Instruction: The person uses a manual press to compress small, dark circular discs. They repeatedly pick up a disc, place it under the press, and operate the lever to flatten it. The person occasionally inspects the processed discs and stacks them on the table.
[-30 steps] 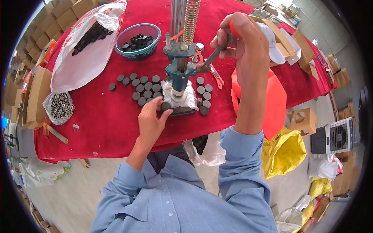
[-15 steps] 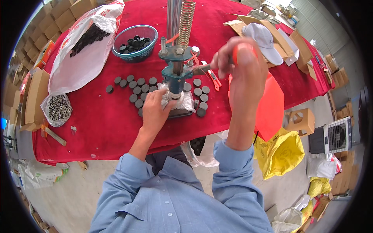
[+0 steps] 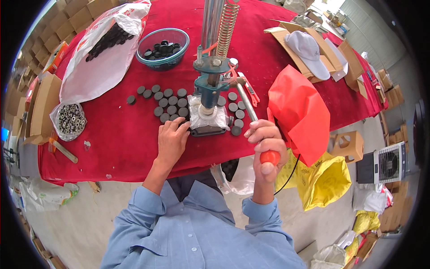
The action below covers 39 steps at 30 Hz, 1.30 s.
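Observation:
A green hand press (image 3: 209, 89) with a steel column and spring stands on the table. Its ram comes down onto a base wrapped in clear plastic (image 3: 197, 115). My right hand (image 3: 268, 148) is wrapped around the red-knobbed press lever (image 3: 247, 99), low and near the table's front edge. Beside the base, my left hand (image 3: 172, 141) rests with fingers bent and apart, the fingertips at the edge of a group of round black caps (image 3: 171, 110). Whether a fingertip touches a cap I cannot tell. More caps (image 3: 239, 114) lie right of the press.
Behind the caps are a bowl of black parts (image 3: 162, 62) and a white sack with black pieces (image 3: 96, 74). A bag of metal parts (image 3: 69, 121) sits at left. Toward the right are red cutters (image 3: 249, 89), a red cloth bag (image 3: 300, 107) and a cap on cardboard (image 3: 307, 51).
My right hand has swung the lever down toward me. My left hand has drawn back from under the ram to the left of the base.

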Tool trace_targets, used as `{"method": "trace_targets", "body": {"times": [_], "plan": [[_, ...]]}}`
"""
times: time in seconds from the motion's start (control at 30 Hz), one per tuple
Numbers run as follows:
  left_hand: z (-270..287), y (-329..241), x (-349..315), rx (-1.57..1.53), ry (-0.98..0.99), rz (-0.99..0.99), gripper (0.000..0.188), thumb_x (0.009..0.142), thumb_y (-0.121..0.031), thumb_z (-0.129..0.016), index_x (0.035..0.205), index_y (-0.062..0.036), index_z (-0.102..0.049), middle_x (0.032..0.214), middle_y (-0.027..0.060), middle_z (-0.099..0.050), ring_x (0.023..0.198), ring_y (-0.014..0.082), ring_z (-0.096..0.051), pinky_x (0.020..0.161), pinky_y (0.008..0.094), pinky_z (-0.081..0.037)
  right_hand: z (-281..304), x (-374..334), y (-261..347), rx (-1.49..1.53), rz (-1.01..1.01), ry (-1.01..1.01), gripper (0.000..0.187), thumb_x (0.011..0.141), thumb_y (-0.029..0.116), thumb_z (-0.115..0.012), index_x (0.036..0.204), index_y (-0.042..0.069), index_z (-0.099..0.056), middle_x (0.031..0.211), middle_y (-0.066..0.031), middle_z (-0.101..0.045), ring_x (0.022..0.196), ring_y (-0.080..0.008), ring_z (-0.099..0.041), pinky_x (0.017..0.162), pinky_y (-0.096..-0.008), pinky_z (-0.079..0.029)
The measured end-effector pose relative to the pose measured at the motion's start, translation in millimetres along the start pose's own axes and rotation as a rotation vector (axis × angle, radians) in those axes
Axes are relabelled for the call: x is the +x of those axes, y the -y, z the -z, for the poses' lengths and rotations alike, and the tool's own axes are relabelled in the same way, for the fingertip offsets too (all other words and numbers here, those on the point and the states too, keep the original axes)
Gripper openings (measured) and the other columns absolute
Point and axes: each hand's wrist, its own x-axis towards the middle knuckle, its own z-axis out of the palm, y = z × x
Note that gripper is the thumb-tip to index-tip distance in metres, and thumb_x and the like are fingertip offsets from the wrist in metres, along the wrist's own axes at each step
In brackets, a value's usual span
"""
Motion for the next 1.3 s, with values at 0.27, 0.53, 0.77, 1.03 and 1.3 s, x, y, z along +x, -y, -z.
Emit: {"method": "trace_targets", "body": {"times": [0.27,0.53,0.77,1.03,1.3], "plan": [[11,-12,8,-0.308,-0.135,0.241,0.052,0.075,-0.011,-0.09,0.121,-0.0051,-0.066,0.103,0.0095,-0.073,0.081,0.022,-0.065,0.073,0.036,-0.052,-3,83,7,0.107,-0.098,0.071,0.037,0.096,0.035,-0.068,0.099,-0.001,-0.064,0.089,-0.0122,-0.067,0.087,-0.0248,-0.068,0.081,-0.0389,-0.057],[-27,-31,64,-0.35,-0.163,0.155,0.066,0.073,-0.015,-0.095,0.126,-0.0029,-0.058,0.101,0.0112,-0.073,0.08,0.0236,-0.07,0.07,0.0364,-0.056,-22,140,20,0.128,-0.348,-0.016,0.027,0.1,0.026,-0.064,0.096,0.0,-0.067,0.079,-0.0041,-0.067,0.075,-0.0113,-0.068,0.068,-0.0277,-0.057],[-23,-38,70,-0.323,-0.173,0.147,0.062,0.074,-0.017,-0.093,0.125,-0.0028,-0.059,0.104,0.0137,-0.07,0.091,0.029,-0.069,0.079,0.0413,-0.055,-10,112,10,0.15,-0.235,0.005,0.031,0.096,0.03,-0.068,0.095,-0.001,-0.065,0.083,-0.0081,-0.065,0.079,-0.0181,-0.066,0.073,-0.0337,-0.056],[-1,10,24,0.037,-0.011,0.061,0.037,0.085,-0.011,-0.077,0.121,-0.006,-0.07,0.125,0.0082,-0.065,0.117,0.03,-0.058,0.094,0.0446,-0.046,0,-38,-4,-0.056,-0.095,-0.095,0.048,0.093,0.052,-0.069,0.095,0.005,-0.063,0.102,-0.0159,-0.067,0.114,-0.0395,-0.061,0.092,-0.0521,-0.053],[-8,17,30,0.056,-0.071,0.082,0.033,0.081,-0.01,-0.081,0.113,-0.0103,-0.073,0.125,0.0091,-0.067,0.112,0.0303,-0.06,0.091,0.0444,-0.046,2,16,5,-0.012,-0.025,0.021,0.05,0.094,0.052,-0.07,0.095,0.002,-0.064,0.096,-0.0171,-0.067,0.107,-0.0372,-0.064,0.092,-0.0509,-0.053]]}}
